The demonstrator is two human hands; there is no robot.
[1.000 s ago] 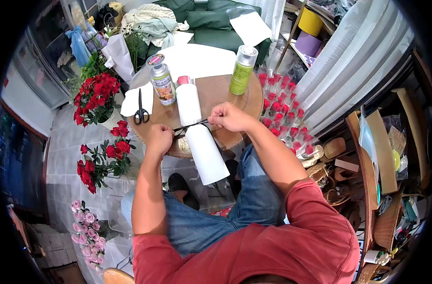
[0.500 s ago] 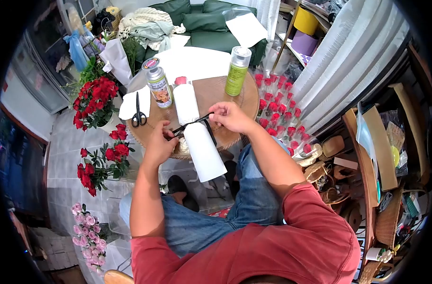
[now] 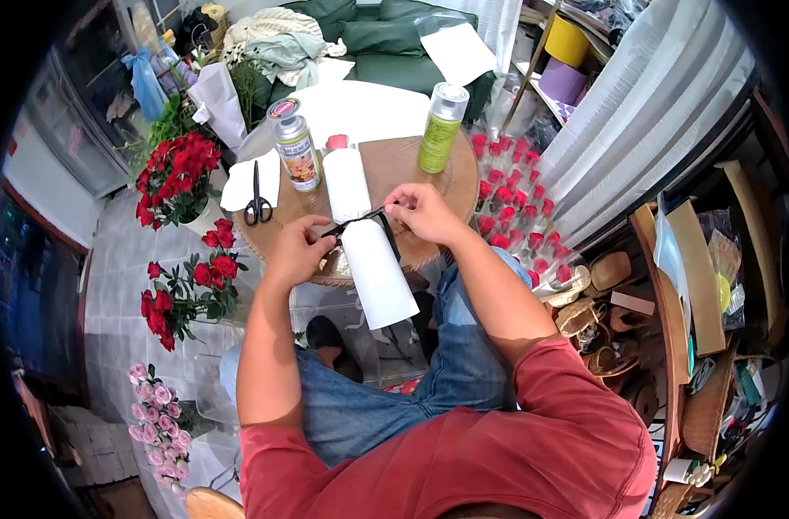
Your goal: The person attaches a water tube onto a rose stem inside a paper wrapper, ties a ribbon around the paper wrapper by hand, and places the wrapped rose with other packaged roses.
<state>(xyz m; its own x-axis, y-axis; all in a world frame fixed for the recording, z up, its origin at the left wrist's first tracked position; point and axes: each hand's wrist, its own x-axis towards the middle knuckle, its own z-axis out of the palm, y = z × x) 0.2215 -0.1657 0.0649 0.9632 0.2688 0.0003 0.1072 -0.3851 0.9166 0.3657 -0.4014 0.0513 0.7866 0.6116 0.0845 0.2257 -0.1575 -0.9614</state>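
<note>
A white paper-wrapped bundle (image 3: 374, 268) lies across the near edge of the round wooden table (image 3: 390, 160), with a red rose head (image 3: 336, 142) at its far end. Black ribbon (image 3: 356, 221) goes round its pinched middle, one tail hanging on the right. My left hand (image 3: 302, 248) is at the ribbon's left side, thumb and fingers closed on it. On the right, my right hand (image 3: 417, 211) pinches the ribbon between thumb and finger.
Black scissors (image 3: 257, 208) lie on white paper at the table's left. Two spray cans, one floral (image 3: 298, 156) and one green (image 3: 439, 138), stand beyond my hands. Red roses (image 3: 176, 173) stand left, wrapped single roses (image 3: 516, 203) right.
The ribbon, earlier stretched taut between my hands, now sits in a small bow-like gather at the bundle's middle. My left hand has loosened from its tight fist and moved slightly inward.
</note>
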